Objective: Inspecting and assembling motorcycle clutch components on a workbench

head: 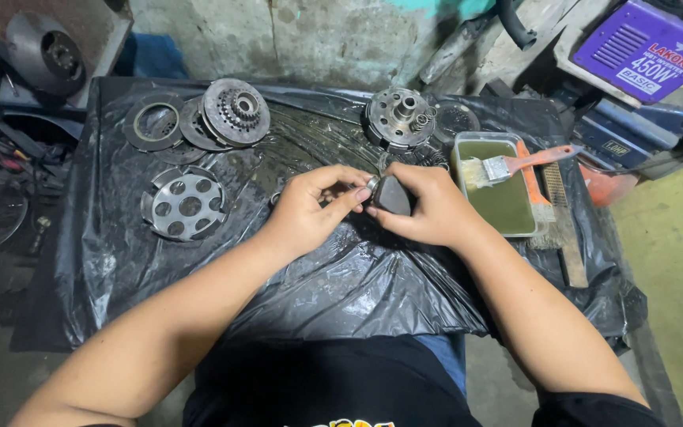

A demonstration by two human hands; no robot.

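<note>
Fingers [357, 195] on dark wedge-shaped part [393, 195]

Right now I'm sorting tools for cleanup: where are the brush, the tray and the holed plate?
brush [496, 168], head view, on its metal ferrule.
tray [458, 142], head view, on its near-left rim.
holed plate [184, 205], head view, on its face between holes.

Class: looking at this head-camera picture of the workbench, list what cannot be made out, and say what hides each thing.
- Dark part, head view: mostly covered by the right hand; full shape hidden.
- Small metal piece: pinched by left hand fingertips; too small to identify.
- Tray contents: murky liquid hides the bottom.
- Brush bristles: partly sunk in the liquid.
- Disc, top left: dim, detail lost.
</note>
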